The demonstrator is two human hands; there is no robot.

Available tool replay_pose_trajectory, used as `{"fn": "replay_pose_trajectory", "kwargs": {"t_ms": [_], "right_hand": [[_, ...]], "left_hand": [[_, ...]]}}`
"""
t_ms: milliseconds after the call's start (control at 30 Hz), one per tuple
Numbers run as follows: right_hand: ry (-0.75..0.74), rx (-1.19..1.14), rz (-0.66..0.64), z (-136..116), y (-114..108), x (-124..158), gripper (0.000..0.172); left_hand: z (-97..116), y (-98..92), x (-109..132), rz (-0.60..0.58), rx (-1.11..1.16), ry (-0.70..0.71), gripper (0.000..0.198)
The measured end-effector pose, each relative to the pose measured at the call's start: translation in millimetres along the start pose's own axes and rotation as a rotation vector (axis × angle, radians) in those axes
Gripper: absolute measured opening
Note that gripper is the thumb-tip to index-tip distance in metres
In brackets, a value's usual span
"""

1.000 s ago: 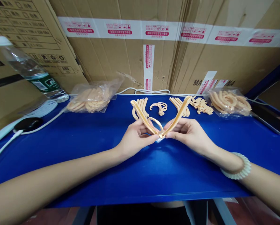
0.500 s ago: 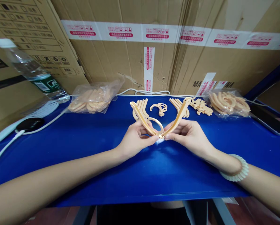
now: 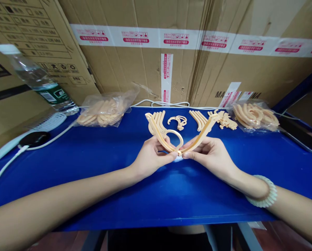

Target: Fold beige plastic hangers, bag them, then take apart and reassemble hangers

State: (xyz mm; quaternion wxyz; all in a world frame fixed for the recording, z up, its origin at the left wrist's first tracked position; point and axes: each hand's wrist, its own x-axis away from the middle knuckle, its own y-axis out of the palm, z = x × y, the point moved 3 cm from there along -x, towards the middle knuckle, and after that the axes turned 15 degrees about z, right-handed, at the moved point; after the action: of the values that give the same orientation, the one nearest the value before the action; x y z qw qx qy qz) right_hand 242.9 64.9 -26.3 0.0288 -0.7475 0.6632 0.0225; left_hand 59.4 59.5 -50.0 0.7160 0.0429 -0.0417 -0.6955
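Observation:
My left hand [image 3: 150,156] is closed around a beige plastic hanger arm [image 3: 156,126], its tip pointing up and left. A curved hanger hook [image 3: 180,136] rises at the inner end, where the pieces meet. On the other side, my right hand [image 3: 213,155] pinches a second hanger arm [image 3: 201,136], which slants up and right. Both thumbs press close to the joint, so together the parts form a V above the blue table. Whether the joint is fully locked cannot be seen. Behind lie loose arms [image 3: 197,119], hooks [image 3: 179,122] and small beige pieces [image 3: 226,120].
Clear bags of beige parts stand at the back left [image 3: 102,111] and back right [image 3: 255,115]. On the left are a water bottle [image 3: 51,91], a hairbrush [image 3: 17,141] and a black device [image 3: 34,138] with a white cable. Cardboard boxes [image 3: 135,73] wall off the back; a dark tablet-like object [image 3: 302,134] lies right.
The right hanger arm has swung slightly outward and down, widening the V. Both hands stay in nearly the same place and keep their grip.

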Motion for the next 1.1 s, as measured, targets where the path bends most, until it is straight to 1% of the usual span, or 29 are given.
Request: {"fn": "replay_pose_trajectory", "kwargs": {"t_ms": [167,300,400,500,567,633,700,767,867,933,1000,1067,1100], "right_hand": [[0.026,0.056,0.053,-1,0,-1,0.032],[0.037,0.058,0.055,-3,2,-1,0.033],[0.065,0.041,0.037,-2,1,-3,0.033],[0.051,0.022,0.013,-6,-9,-14,0.032],[0.013,0.024,-0.030,-12,-20,-25,0.031],[-0.045,0.078,-0.101,-20,-34,-36,0.030],[-0.131,0.192,-0.138,-29,-48,-46,0.029],[-0.233,0.334,-0.139,-37,-60,-52,0.028],[-0.351,0.535,-0.178,-48,-71,-56,0.028],[-0.416,0.643,-0.227,-52,-77,-59,0.028],[-0.461,0.743,-0.281,-54,-83,-62,0.027],[-0.465,0.820,-0.340,-53,-88,-64,0.027],[-0.452,0.845,-0.371,-52,-91,-65,0.026]], "left_hand": [[0,0.3,1,-0.003,0.031,0.020,0.040],[2,1.9,2,-0.020,0.021,0.069,0.036],[4,0.9,2,-0.002,0.011,0.057,0.036],[6,-4.9,-2,0.049,0.026,0.025,0.037],[7,-11.2,-6,0.089,0.061,-0.004,0.038],[9,-17.4,-13,0.114,0.111,-0.041,0.036],[12,-22.4,-19,0.128,0.159,-0.080,0.030],[17,-26.4,-25,0.152,0.195,-0.127,0.020],[25,-33.5,-34,0.197,0.227,-0.211,0.010],[29,-40.1,-41,0.179,0.220,-0.236,0.009],[33,-48.9,-50,0.113,0.167,-0.207,0.011],[38,-58.2,-58,0.004,0.025,-0.129,0.016],[40,-61.6,-61,-0.078,-0.091,-0.070,0.019]]}}
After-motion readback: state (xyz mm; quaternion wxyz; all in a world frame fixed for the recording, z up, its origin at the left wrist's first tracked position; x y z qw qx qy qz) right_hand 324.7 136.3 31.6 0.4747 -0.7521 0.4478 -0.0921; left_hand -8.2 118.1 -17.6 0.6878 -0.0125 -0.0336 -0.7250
